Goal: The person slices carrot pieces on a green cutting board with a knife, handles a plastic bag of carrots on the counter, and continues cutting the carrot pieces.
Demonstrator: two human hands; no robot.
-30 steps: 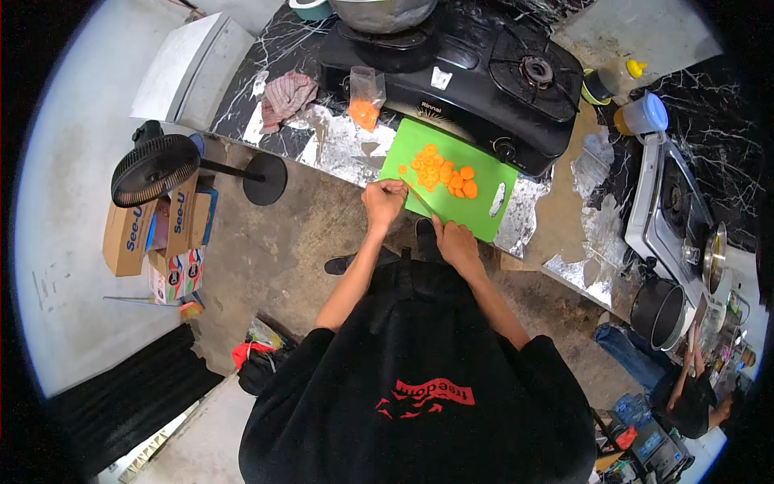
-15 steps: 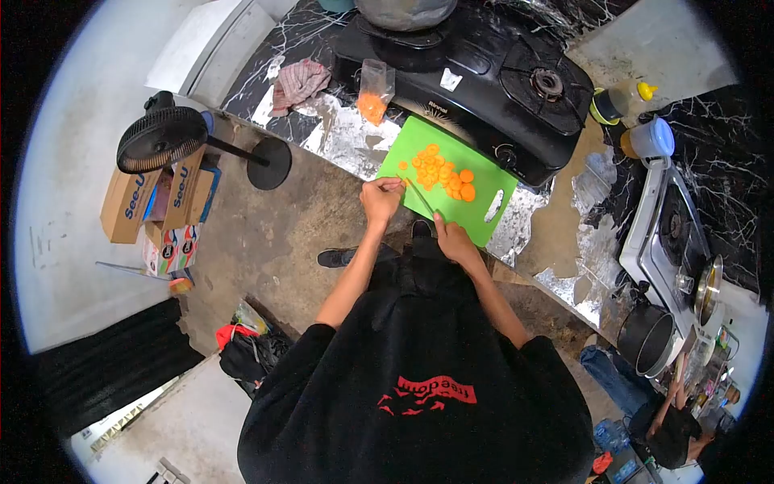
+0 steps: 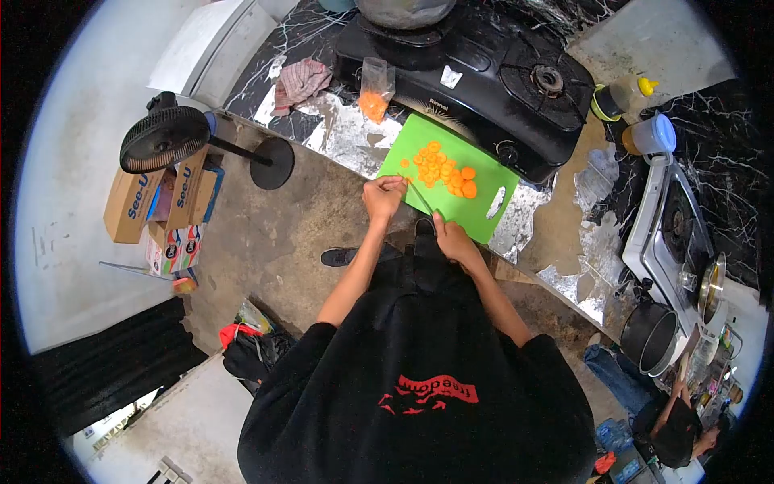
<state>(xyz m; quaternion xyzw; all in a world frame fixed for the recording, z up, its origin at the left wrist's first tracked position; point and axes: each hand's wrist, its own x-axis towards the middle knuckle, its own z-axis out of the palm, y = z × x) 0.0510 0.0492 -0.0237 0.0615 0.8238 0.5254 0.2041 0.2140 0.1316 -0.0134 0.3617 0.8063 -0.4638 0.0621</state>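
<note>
My right hand is closed around the handle of a knife, its blade slanting over the near left part of a green cutting board. At the board's left edge my left hand is pinched on a small carrot piece, mostly hidden by the fingers, close to the blade's tip. Beyond the blade, several orange carrot slices lie in a loose heap. Behind the board, a clear plastic bag with orange pieces in its lower end rests against the stove.
A black gas stove with a large pot borders the board's far side. A crumpled cloth lies to the left. On the right are a second stove and a dark pan. A fan stands left; another person is lower right.
Both hands and the knife hold almost the same position. The whole view has shifted very slightly. The other person at lower right has moved a little.
</note>
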